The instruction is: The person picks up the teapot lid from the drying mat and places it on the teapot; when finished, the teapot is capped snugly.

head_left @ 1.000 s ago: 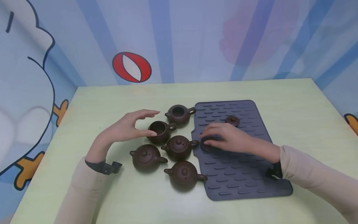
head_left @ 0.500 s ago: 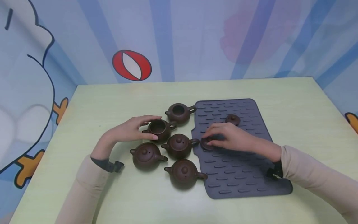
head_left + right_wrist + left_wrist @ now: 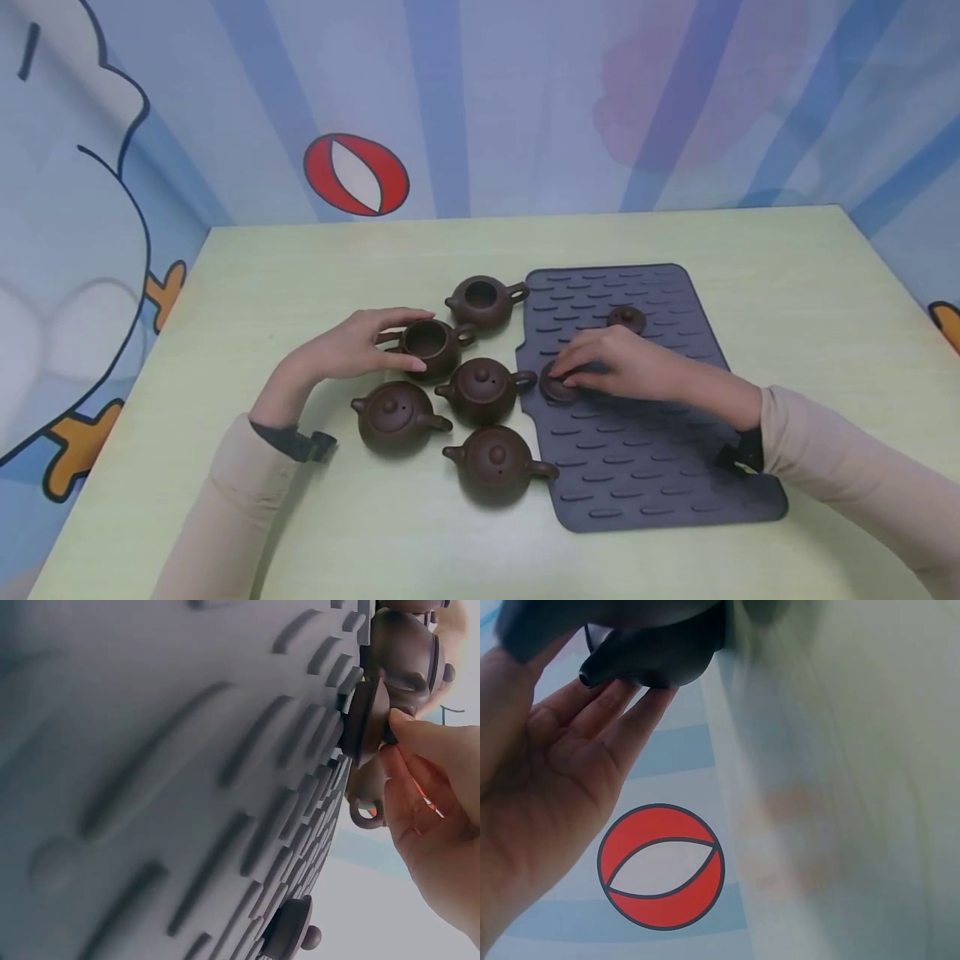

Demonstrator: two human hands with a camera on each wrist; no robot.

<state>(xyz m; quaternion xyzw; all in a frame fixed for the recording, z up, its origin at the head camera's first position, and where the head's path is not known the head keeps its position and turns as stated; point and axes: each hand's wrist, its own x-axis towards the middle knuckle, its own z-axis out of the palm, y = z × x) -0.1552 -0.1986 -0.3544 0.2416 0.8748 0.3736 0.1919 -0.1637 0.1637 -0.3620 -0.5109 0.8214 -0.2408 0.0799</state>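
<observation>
Pale green surface (image 3: 352, 533) spread beneath three lidded teapots (image 3: 495, 479) near lower centre. Beyond them, left of centre, the left hand (image 3: 348, 347) gripped a lidless teapot (image 3: 444, 358), probably to steady it; mid-right, the right hand (image 3: 630, 365) pinched a lid (image 3: 557, 388) on or just above the gray mat (image 3: 652, 467). Only the right wrist view bared the knob (image 3: 388, 736) between those fingertips (image 3: 403, 724).

The left arm (image 3: 232, 500) extends from the lower left, its wrist (image 3: 281, 396) bent so that the left hand (image 3: 356, 346) points right, thumb (image 3: 399, 362) on the near side and fingers (image 3: 401, 317) on the far side in a wide, curved grip. The right arm (image 3: 840, 458) slants in from the lower right, and the right hand (image 3: 618, 362) points left, its thumb and fingertips pinching close together.
</observation>
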